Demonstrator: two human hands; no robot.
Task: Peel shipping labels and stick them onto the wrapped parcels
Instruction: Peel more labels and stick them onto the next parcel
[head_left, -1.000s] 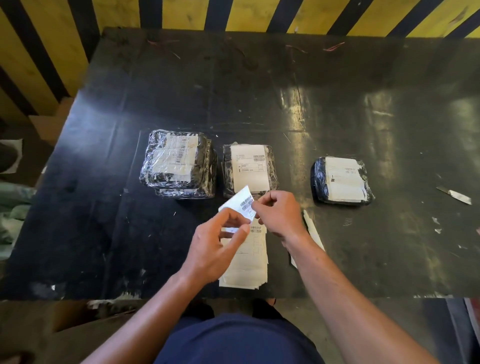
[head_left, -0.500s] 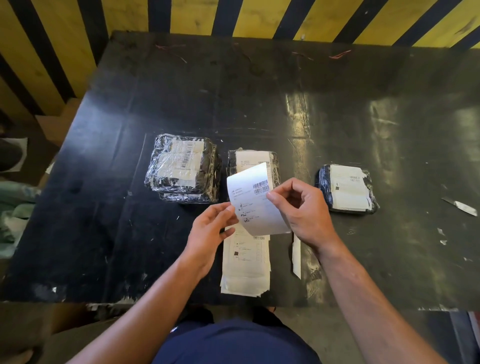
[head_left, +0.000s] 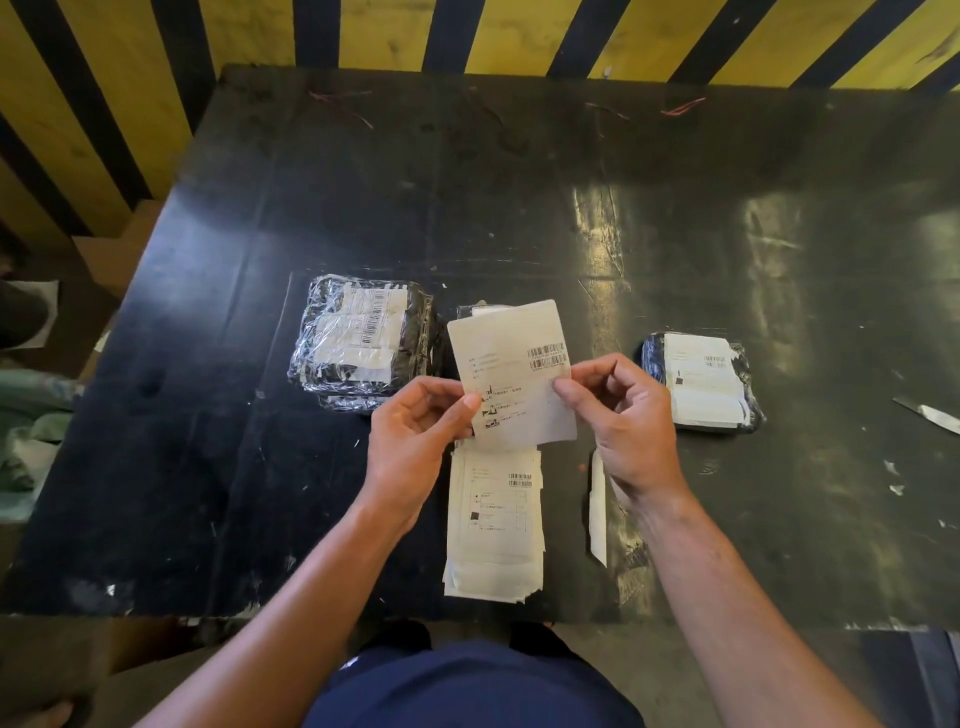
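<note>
Both hands, left hand (head_left: 415, 431) and right hand (head_left: 623, 415), are pinching the label (head_left: 511, 374) by its side edges, fingers clamped, above the stack (head_left: 493, 525) near the tabletop (head_left: 519, 208) front edge

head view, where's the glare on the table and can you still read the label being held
Head view: glare streaks the black table right of centre, behind the right hand. The held label, pinched also by the left hand, is evenly lit; its barcode shows, the small print is too blurred to read. Wide-angle distortion bows the table edges.

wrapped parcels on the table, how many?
3. Large clear-wrapped black parcel at left, a black parcel in the middle mostly hidden behind the held white label, small labelled black parcel at right.
</note>
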